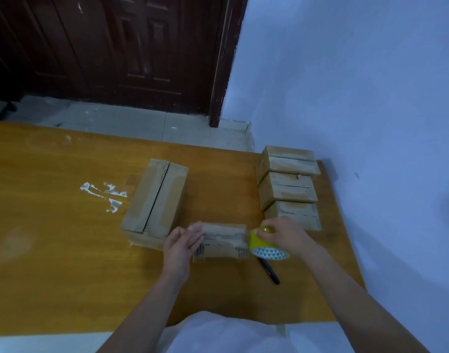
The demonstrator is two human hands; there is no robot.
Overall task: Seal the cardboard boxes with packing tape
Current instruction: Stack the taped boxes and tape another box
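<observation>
Orange wood worktop (65, 250) sits against a pale blue wall (358, 85), with a dark door (116, 47) beyond. A larger box (154, 200) lies behind the work, three small boxes (289, 187) line the right side, and a black pen (269, 272) rests just under the tape roll (268, 244). The small box (222, 242) lies between both hands. Left hand (182, 244) lays nearly straight fingers on its left end; right hand (282, 234) curls its fingers over the yellow roll at the right end.

Yellow tape roll (265, 244), triangle-patterned core
</observation>
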